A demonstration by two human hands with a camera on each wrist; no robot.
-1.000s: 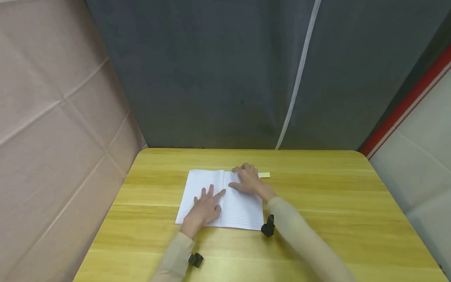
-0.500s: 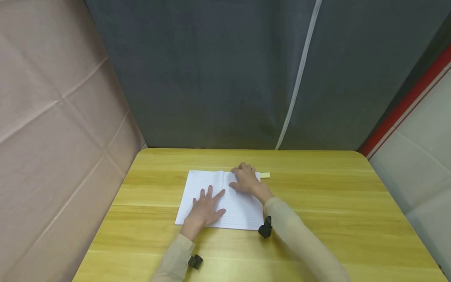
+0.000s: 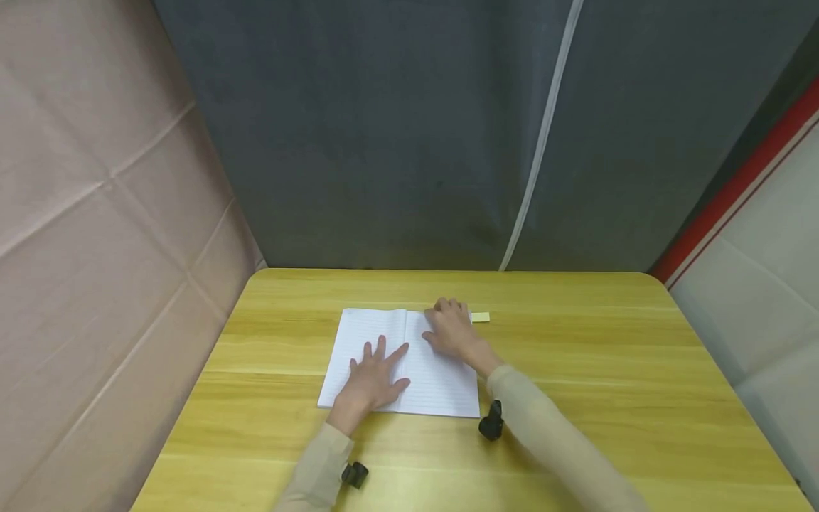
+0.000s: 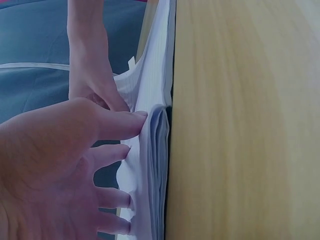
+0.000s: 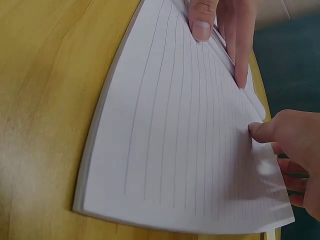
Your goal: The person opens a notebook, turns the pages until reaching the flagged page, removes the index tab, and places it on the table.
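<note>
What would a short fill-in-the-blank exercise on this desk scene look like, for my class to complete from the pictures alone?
1. Both hands rest on an open notebook whose pages are ____.
2. The left hand lies with its fingers ____ on the paper.
3. The right hand presses on the ____ page.
4. A small yellow slip lies on the wooden ____, by the notebook's far right corner.

Missing words: lined; spread; right; table
</note>
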